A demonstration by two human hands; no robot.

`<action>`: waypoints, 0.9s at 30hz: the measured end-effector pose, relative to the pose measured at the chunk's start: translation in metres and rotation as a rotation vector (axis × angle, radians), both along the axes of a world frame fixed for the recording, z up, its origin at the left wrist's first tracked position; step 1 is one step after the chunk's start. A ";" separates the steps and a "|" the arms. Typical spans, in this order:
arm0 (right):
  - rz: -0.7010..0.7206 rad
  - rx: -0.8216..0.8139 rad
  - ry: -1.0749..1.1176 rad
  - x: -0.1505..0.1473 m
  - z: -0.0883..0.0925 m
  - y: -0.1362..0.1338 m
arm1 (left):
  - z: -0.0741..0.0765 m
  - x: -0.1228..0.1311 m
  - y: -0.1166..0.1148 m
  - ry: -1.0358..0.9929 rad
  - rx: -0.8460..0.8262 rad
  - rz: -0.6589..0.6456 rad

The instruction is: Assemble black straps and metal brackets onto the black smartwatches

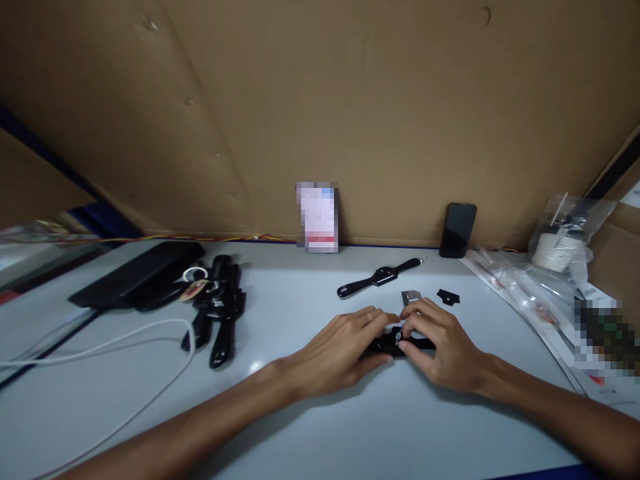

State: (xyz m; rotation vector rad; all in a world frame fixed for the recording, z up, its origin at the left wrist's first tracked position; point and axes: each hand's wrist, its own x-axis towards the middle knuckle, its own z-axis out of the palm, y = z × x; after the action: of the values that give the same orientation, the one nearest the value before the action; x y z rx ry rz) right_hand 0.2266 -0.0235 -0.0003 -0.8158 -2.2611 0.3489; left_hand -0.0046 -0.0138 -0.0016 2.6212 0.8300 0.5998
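Note:
A black spokeshave (385, 343) lies low over the table in front of me, partly covered by my fingers. My left hand (345, 343) is closed round its left handle and body, thumb along the near side. With thumb and fingertips, my right hand (443, 343) pinches a small silvery screw (399, 337) at the middle of the spokeshave. Just beyond the right fingers lies a flat metal blade (411, 296), partly hidden by them. A small black cap plate (449, 297) rests to its right. Farther back is another black spokeshave (384, 275), set at a slant.
Several black spokeshaves (223, 307) are piled at left beside a black lamp-like object (145, 273) and a white cable (190, 340). Phones stand against the cardboard wall, one lit (320, 220), one dark (458, 230). Plastic bags (530, 300) and a white cup (555, 248) occupy the right.

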 end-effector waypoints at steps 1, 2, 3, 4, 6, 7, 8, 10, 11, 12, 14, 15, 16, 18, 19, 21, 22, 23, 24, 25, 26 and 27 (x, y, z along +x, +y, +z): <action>0.003 0.014 -0.001 0.000 0.000 0.000 | 0.001 0.000 0.000 -0.001 0.002 -0.008; -0.001 0.027 -0.005 0.000 0.000 -0.001 | 0.001 0.000 0.000 0.000 0.005 -0.018; -0.008 0.035 -0.010 0.000 0.000 -0.001 | 0.002 0.000 -0.001 0.000 0.010 -0.024; -0.016 0.036 -0.015 0.000 -0.001 -0.001 | 0.002 0.000 -0.001 -0.001 0.010 -0.025; -0.027 0.024 -0.031 -0.001 -0.002 -0.001 | 0.002 0.000 0.000 0.002 0.005 -0.022; -0.038 0.017 -0.033 -0.001 -0.003 -0.001 | 0.002 0.000 0.000 0.005 0.006 -0.020; -0.057 0.012 -0.024 -0.001 -0.003 -0.001 | 0.002 0.000 0.000 0.008 0.010 -0.019; -0.095 0.011 0.010 -0.001 -0.004 0.000 | 0.001 0.000 0.000 0.012 0.020 -0.017; -0.109 0.014 0.029 -0.001 -0.004 0.000 | 0.000 0.000 0.000 0.011 0.025 -0.016; -0.114 0.016 0.043 -0.001 -0.004 0.000 | 0.000 0.000 0.001 0.010 0.022 -0.014; -0.097 0.024 0.049 -0.001 -0.004 0.000 | -0.001 -0.001 0.000 0.000 -0.002 0.001; -0.085 0.031 0.040 -0.001 -0.004 0.000 | -0.001 -0.001 0.000 -0.005 -0.018 0.009; -0.076 0.039 0.026 -0.001 -0.004 -0.001 | -0.001 -0.001 0.000 -0.008 -0.033 0.017; -0.049 0.051 -0.018 0.000 -0.004 -0.003 | -0.001 -0.001 0.000 -0.012 -0.048 0.025; -0.029 0.057 -0.039 0.000 -0.005 -0.003 | 0.000 -0.001 0.000 -0.011 -0.051 0.026; 0.015 0.071 -0.060 0.001 -0.004 -0.001 | 0.000 -0.001 0.000 -0.015 -0.054 0.028; 0.032 0.082 -0.059 0.001 -0.004 0.001 | 0.000 -0.001 0.000 -0.018 -0.055 0.028; 0.038 0.098 -0.047 0.002 -0.002 0.003 | 0.000 -0.001 0.001 -0.019 -0.054 0.026; 0.031 0.121 -0.020 0.002 -0.001 0.004 | 0.000 -0.001 0.001 -0.018 -0.050 0.021; 0.017 0.150 0.019 0.002 0.001 0.004 | 0.001 -0.001 0.001 -0.014 -0.040 0.013; 0.001 0.184 0.061 0.002 0.003 0.001 | 0.001 0.000 0.001 -0.002 -0.025 0.003; -0.004 0.211 0.091 0.003 0.004 -0.005 | 0.002 0.000 0.002 0.016 -0.010 -0.007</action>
State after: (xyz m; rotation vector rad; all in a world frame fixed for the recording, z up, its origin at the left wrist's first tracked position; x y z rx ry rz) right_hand 0.2297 -0.0283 0.0042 -0.6814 -2.1670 0.1391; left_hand -0.0050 -0.0122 0.0000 2.6226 0.8259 0.5721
